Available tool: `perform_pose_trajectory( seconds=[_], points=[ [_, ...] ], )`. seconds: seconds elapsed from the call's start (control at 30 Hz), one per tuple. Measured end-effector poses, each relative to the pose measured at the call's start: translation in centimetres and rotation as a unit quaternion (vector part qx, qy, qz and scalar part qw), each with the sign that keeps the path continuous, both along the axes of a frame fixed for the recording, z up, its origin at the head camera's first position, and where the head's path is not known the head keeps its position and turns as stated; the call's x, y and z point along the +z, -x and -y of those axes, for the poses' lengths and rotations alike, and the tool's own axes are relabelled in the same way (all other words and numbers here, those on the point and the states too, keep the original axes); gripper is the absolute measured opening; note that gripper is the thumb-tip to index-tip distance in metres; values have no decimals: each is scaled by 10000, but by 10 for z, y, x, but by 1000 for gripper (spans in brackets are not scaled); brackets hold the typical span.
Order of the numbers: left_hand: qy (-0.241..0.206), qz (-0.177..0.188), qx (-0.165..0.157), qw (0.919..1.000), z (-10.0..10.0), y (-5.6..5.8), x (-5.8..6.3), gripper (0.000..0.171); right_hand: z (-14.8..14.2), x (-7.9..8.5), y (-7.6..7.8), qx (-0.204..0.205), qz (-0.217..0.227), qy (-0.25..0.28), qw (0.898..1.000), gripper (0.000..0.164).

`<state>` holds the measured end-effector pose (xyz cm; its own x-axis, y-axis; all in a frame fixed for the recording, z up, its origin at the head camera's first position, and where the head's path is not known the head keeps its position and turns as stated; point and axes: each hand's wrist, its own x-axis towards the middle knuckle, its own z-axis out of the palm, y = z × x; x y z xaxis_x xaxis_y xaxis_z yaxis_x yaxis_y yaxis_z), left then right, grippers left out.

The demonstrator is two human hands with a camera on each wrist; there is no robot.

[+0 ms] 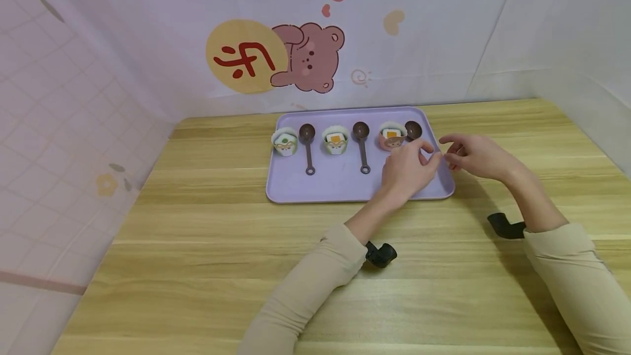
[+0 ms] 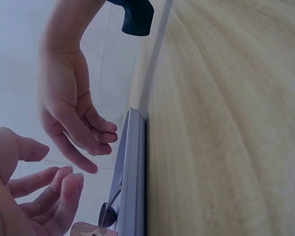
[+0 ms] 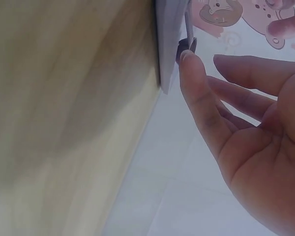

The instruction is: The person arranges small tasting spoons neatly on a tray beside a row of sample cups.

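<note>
My left hand [image 1: 406, 167] hovers over the right part of a lavender tray [image 1: 330, 190], fingers bent loosely with nothing between them. Just beyond the tray's right edge is my right hand [image 1: 480, 156], its fingers also loosely bent and empty. In the left wrist view a gap shows between the thumb and fingers of the left hand [image 2: 37, 196]. A brown scoop [image 1: 413, 130] lies nearest the hands, its handle hidden by the left one. Beside it stands a pink paper baking cup [image 1: 391, 143] with a white and orange piece inside.
Two more brown scoops [image 1: 307, 133] lie on the tray, handles toward me. Between and beside them stand two greenish paper cups [image 1: 336, 149] holding small white pieces. The tray rests at the back of a wooden table [image 1: 197, 245], before a printed cloth backdrop [image 1: 419, 59].
</note>
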<state>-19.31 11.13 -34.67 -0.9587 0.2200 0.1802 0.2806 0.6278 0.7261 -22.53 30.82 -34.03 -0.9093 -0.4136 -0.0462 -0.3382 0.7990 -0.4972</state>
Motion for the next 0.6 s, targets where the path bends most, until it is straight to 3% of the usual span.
perform_pose_trajectory(
  seconds=[0.6],
  points=[
    [-25, -488, -119, 9987, 22, -1, 1, 17, 9, 10, -9, 40, -331, 67, 9994, 36]
  ],
)
